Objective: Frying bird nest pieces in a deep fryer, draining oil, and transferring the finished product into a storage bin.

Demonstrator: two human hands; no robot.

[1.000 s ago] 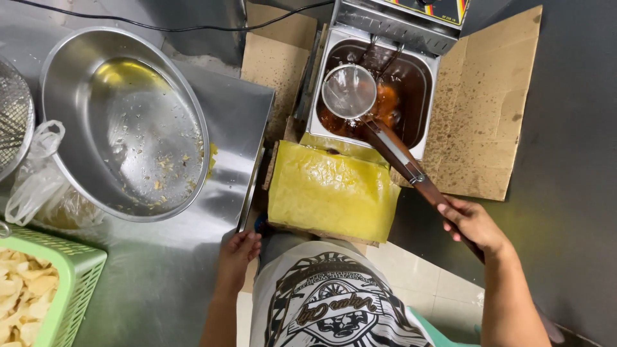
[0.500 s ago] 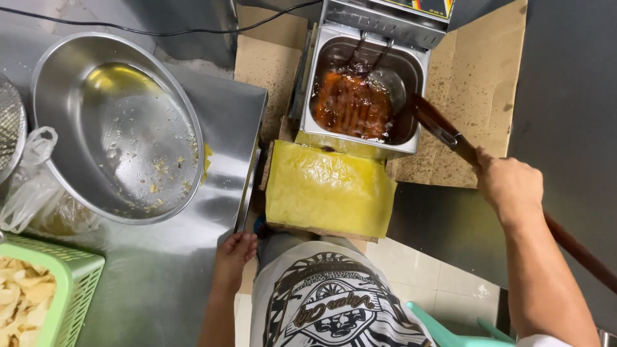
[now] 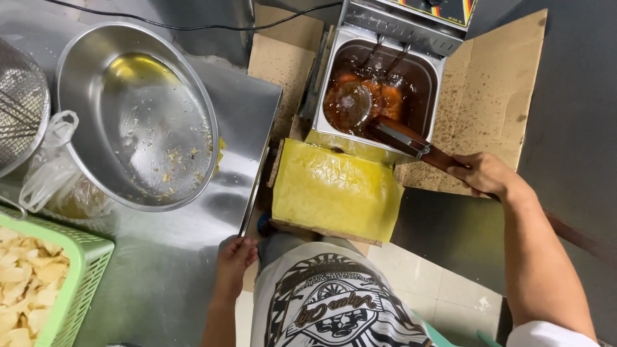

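My right hand grips the dark wooden handle of a long skimmer. Its round mesh head is dipped in the brown oil of a steel deep fryer, where orange pieces float. My left hand rests on the front edge of the steel table, fingers curled over the corner, holding nothing loose. A yellow oily sheet lies on a board in front of the fryer, between my hands.
A large steel bowl with crumbs sits on the table. A wire basket and a knotted plastic bag lie at the left. A green basket holds pale chips. Cardboard lines the wall around the fryer.
The skimmer went from held above the oil to dipped into it. My right hand swung out to the right, then came back in along the handle. My left hand stayed on the table edge.
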